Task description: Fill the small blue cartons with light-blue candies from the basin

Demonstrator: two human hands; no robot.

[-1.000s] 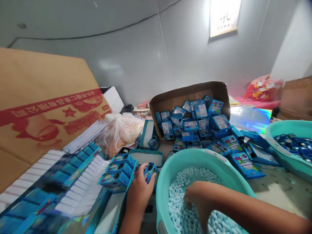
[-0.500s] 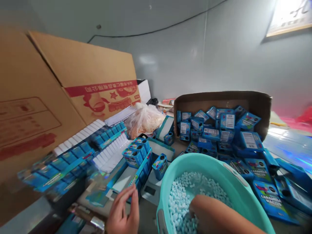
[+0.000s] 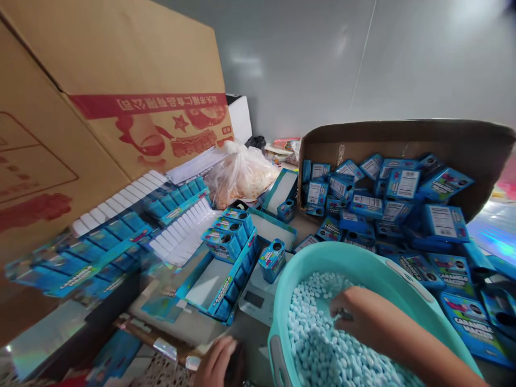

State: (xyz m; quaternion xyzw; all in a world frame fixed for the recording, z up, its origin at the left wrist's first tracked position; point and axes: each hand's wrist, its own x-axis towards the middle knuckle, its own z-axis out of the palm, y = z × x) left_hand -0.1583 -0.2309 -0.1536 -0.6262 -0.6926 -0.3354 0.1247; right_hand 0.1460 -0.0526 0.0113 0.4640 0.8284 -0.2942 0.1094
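My right hand (image 3: 357, 317) is inside a teal basin (image 3: 322, 258) of small pale blue candies (image 3: 318, 344). Its fingers curl down over them and pinch something small and grey that I cannot make out. My left hand (image 3: 217, 363) lies low at the bottom edge, fingers bent, by the table's front; half of it is cut off. A small blue box (image 3: 273, 259) with an open round hole on top stands alone on a white scale (image 3: 253, 298), just left of the basin. Beside it a blue display tray (image 3: 220, 279) holds several like boxes.
A brown carton (image 3: 403, 137) on its side spills many blue boxes at the right. A big printed cardboard box (image 3: 121, 70) fills the left. Flat blue-and-white display cartons (image 3: 121, 231) lie before it. A plastic bag (image 3: 242, 174) sits at the back.
The view has swung left and down. My left hand let go of the small blue box, left on the scale, and dropped to the bottom edge. My right hand rose from deep in the candies.
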